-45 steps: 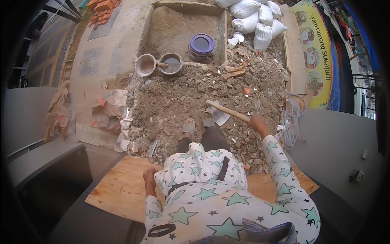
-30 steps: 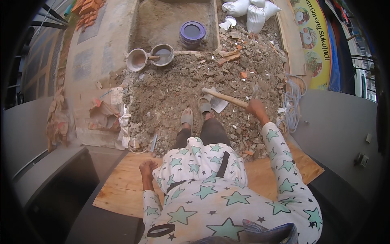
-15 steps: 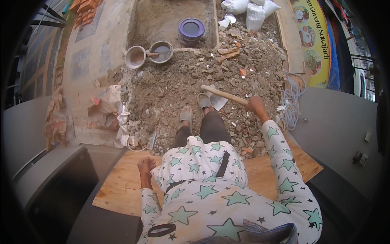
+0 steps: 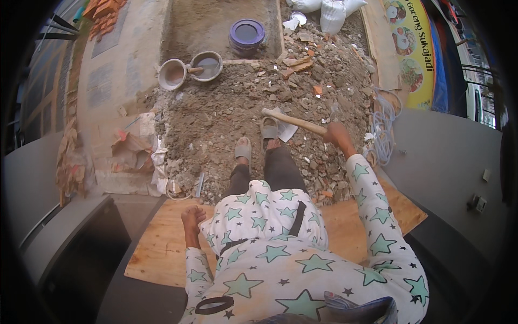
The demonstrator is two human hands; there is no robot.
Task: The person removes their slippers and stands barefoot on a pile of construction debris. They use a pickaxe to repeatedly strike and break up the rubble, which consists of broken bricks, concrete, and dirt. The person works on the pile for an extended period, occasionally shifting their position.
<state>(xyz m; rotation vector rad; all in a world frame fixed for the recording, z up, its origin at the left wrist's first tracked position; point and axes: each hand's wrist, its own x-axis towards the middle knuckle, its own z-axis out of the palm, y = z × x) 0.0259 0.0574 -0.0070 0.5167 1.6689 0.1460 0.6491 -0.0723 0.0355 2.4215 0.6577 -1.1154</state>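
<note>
My right hand (image 4: 338, 136) is wrapped round the wooden handle of a hoe (image 4: 297, 121), out to the right in front of me. The handle slants up to the left, and its grey blade is down on the rubble beside my right sandal (image 4: 268, 131). Broken soil and stones (image 4: 216, 124) spread around my feet. My left hand (image 4: 192, 218) hangs by my left side above a plywood sheet (image 4: 156, 245), its fingers curled in, with nothing visible in them.
Ahead stand a purple bucket (image 4: 246, 38) and two round pails (image 4: 172, 74) (image 4: 206, 67), with a stick-like handle between them. White sacks (image 4: 332, 16) lie far right. Coiled hose (image 4: 384, 127) edges the rubble on the right; torn brown paper (image 4: 131, 151) lies left. Orange bricks (image 4: 105, 16) are stacked far left.
The whole view has shifted slightly, so the ground and pails sit a little further left and higher. The hoe stays in my right hand, nearly in place; my left hand stays curled.
</note>
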